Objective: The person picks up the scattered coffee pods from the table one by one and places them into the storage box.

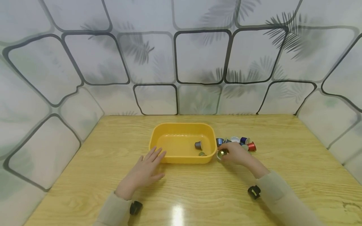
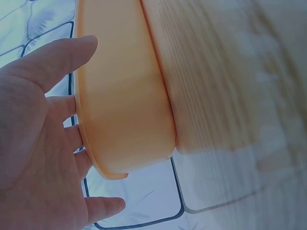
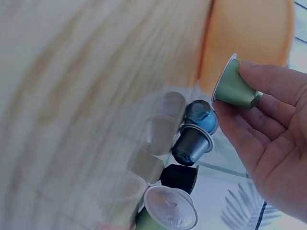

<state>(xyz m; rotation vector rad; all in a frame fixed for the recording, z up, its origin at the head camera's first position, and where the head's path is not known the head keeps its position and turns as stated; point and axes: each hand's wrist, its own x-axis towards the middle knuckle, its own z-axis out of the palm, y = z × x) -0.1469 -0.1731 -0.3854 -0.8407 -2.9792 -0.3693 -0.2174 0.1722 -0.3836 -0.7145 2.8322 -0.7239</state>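
Observation:
A yellow plastic tray (image 1: 181, 159) sits on the table with a dark grey coffee capsule (image 1: 198, 145) and a green one (image 1: 202, 154) inside, near its right end. My left hand (image 1: 142, 174) has its fingers extended over the tray's front left rim, thumb apart from them. Just outside the tray's right front corner, my right hand (image 1: 237, 153) pinches a green coffee capsule (image 3: 235, 86) between thumb and fingers, its foil lid facing away from the palm. Behind that hand lie several loose capsules, among them a blue one (image 1: 219, 142) and a red one (image 1: 251, 146).
The wooden table (image 1: 181, 191) meets a patterned fabric backdrop (image 1: 200, 56) at the back and sides. Close to the tray's right wall, the loose capsules lie bunched together, one showing its pale lid (image 3: 170, 208). A black wrist device (image 1: 254, 191) sits under the right sleeve.

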